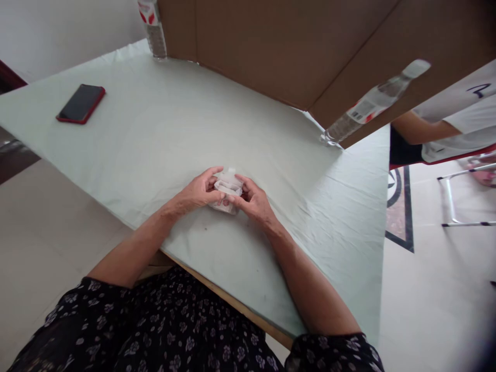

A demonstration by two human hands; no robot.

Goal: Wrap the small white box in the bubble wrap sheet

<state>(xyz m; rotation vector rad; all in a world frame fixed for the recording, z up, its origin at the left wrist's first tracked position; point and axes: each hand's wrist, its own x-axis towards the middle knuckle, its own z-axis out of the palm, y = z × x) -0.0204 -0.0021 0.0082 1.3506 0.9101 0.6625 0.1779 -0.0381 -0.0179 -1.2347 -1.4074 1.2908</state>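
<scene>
A small white packet (pixel 228 190) with a raised flap and a reddish print on its front sits low over the table, between my two hands. Its top gapes, and folded white material shows inside; I cannot make out what that is. My left hand (pixel 199 190) grips the packet's left side, thumb at the front edge. On the opposite side my right hand (pixel 253 199) holds it with the thumb in front and the other fingers bent behind. Some fingertips of both hands are hidden by the packet.
A pale green cloth covers the table (pixel 155 129). At the far left lies a phone (pixel 81 104) in a red case. A brown cardboard panel (pixel 251 51) stands at the back, a bottle (pixel 155 33) and another bottle (pixel 368 108) against it. Beyond it a person's arm (pixel 424 128) shows.
</scene>
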